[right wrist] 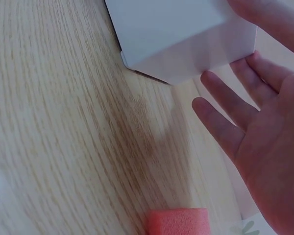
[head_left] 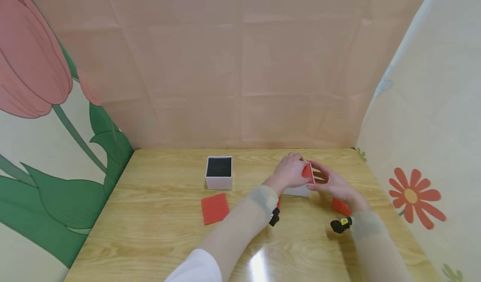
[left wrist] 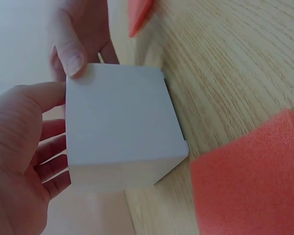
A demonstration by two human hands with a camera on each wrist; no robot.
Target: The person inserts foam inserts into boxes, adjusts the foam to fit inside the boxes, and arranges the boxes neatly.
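At the right part of the wooden table [head_left: 158, 198], the white box [head_left: 297, 191] is between two hands. The right hand [head_left: 336, 186] holds it near the rim, thumb in front and fingers half-spread at the side, probably for steadying it. The left hand [head_left: 288, 172] bends its fingers at the mouth, where red foam [head_left: 307, 171] shows; their tips are hidden, so I cannot tell their grip.
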